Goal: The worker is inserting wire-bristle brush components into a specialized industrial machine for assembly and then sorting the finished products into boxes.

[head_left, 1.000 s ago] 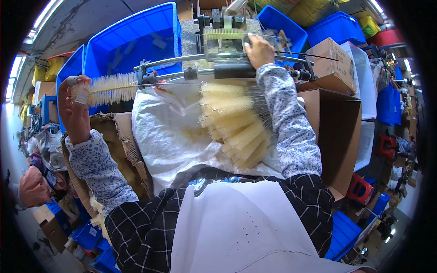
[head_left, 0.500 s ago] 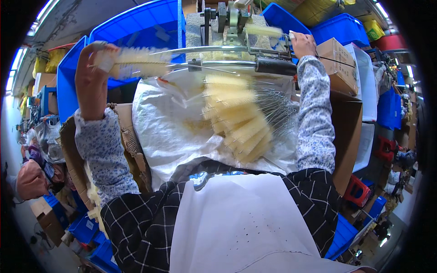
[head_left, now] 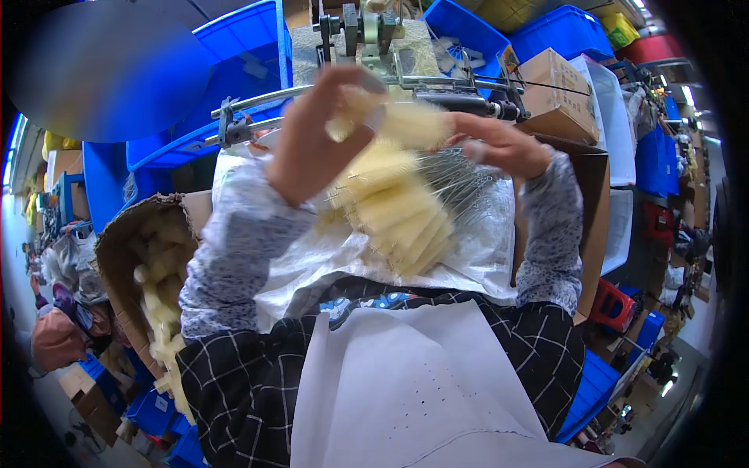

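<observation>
Blurred brush point(head_left: 420, 125): between the two hands, above the brush pile; pale cream bristles, a soft rounded bundle smeared by motion.
Left hand point(head_left: 316, 129): swung in from the far left to the middle; fingers curled, thumb opposed, beside the brush; blur hides whether this grip closes on it.
Right hand point(head_left: 507, 147): come back from the machine's right end; fingers half-extended at the brush's right end; firm hold or light touch, cannot tell.
Shift: both hands now meet over the pile, so the work has moved off the machine's rods point(head_left: 269, 97), which are smooth, shiny metal.
Brush pile point(head_left: 409, 226): fanned, dense cream bristles, thin wire stems point(head_left: 460, 179) splayed rightward.
White sack point(head_left: 484, 253): creased woven sheet beneath.
Left carton point(head_left: 115, 269): torn brown cardboard, holding fluffy cream pieces point(head_left: 160, 285).
</observation>
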A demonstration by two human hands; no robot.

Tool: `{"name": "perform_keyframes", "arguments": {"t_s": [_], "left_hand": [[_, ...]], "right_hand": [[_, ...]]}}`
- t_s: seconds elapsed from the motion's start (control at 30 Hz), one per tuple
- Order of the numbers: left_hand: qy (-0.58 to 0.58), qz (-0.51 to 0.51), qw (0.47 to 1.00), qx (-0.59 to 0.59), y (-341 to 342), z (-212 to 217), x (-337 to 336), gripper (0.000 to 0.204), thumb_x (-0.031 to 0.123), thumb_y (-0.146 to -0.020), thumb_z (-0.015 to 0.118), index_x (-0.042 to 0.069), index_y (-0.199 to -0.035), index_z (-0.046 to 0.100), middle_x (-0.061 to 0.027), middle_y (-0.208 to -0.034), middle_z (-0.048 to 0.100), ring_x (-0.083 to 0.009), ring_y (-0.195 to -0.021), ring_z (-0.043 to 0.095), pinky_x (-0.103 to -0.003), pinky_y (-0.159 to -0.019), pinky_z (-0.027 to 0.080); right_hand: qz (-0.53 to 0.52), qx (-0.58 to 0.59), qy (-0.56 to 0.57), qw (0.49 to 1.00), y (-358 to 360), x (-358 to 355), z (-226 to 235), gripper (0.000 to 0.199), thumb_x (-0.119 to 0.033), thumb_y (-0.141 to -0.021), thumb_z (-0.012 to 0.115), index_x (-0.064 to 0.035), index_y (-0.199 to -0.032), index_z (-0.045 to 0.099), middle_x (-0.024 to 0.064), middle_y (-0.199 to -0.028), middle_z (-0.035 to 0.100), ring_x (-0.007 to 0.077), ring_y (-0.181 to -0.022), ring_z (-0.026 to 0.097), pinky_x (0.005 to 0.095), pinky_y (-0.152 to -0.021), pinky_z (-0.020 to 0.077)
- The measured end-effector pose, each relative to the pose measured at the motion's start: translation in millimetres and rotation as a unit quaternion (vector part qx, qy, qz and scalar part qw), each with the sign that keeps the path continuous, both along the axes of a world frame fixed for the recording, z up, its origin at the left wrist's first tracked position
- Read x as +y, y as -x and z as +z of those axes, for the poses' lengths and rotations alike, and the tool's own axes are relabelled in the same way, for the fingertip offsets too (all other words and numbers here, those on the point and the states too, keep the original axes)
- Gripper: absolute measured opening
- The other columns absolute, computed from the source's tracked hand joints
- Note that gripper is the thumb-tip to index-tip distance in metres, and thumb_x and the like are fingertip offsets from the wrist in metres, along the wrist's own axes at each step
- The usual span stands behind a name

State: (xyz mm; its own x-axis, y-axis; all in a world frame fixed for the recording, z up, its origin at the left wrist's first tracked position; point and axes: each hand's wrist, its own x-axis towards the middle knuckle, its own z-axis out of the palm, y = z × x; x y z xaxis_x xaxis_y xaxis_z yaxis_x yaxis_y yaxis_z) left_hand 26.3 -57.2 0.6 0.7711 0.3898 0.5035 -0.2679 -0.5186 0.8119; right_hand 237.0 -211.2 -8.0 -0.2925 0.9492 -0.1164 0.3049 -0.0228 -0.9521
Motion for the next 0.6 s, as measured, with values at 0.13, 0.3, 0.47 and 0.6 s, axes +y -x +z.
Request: {"name": "perform_keyframes", "arguments": {"t_s": [0.13, 0.3, 0.47, 0.6], "left_hand": [[0.006, -0.022, 0.999, 0.049, 16, -12, -15, 0.050, 0.000, -0.065, 0.065, 0.005, -0.109, 0.041, -0.0100, -0.101, 0.055, -0.0181, -0.086, 0.058, -0.029, -0.074, 0.047], [0.017, 0.092, 0.985, 0.144, 81, -60, 32, 0.053, 0.008, -0.072, 0.063, 0.007, -0.117, 0.034, -0.0104, -0.106, 0.050, -0.0175, -0.079, 0.056, -0.028, -0.068, 0.048], [-0.018, 0.184, 0.890, 0.417, 185, -176, 51, 0.031, 0.008, -0.070, 0.058, 0.002, -0.098, 0.045, -0.0099, -0.071, 0.052, -0.0258, -0.065, 0.051, -0.034, -0.060, 0.042], [-0.173, 0.190, 0.863, 0.435, 190, -199, 29, 0.041, 0.009, -0.062, 0.064, 0.005, -0.099, 0.046, -0.0102, -0.080, 0.049, -0.0273, -0.081, 0.047, -0.037, -0.075, 0.037]], "right_hand": [[-0.118, 0.105, -0.054, 0.986, 68, 22, -11, 0.034, -0.027, -0.084, 0.051, -0.0040, -0.109, 0.048, 0.0085, -0.096, 0.052, 0.0177, -0.090, 0.052, 0.0266, -0.077, 0.0443], [-0.320, -0.590, -0.200, 0.714, -15, 48, -64, 0.021, -0.010, -0.078, 0.053, -0.0199, -0.095, 0.057, 0.0019, -0.071, 0.055, 0.0167, -0.068, 0.050, 0.0298, -0.057, 0.0401], [-0.400, -0.566, -0.133, 0.709, -49, 71, -107, 0.025, -0.014, -0.075, 0.052, -0.0233, -0.097, 0.060, 0.0031, -0.085, 0.056, 0.0221, -0.088, 0.048, 0.0376, -0.076, 0.0347], [-0.394, -0.570, -0.146, 0.706, -58, 75, -113, 0.031, -0.012, -0.072, 0.051, -0.0245, -0.100, 0.057, 0.0016, -0.083, 0.055, 0.0221, -0.085, 0.048, 0.0370, -0.074, 0.0354]]}}
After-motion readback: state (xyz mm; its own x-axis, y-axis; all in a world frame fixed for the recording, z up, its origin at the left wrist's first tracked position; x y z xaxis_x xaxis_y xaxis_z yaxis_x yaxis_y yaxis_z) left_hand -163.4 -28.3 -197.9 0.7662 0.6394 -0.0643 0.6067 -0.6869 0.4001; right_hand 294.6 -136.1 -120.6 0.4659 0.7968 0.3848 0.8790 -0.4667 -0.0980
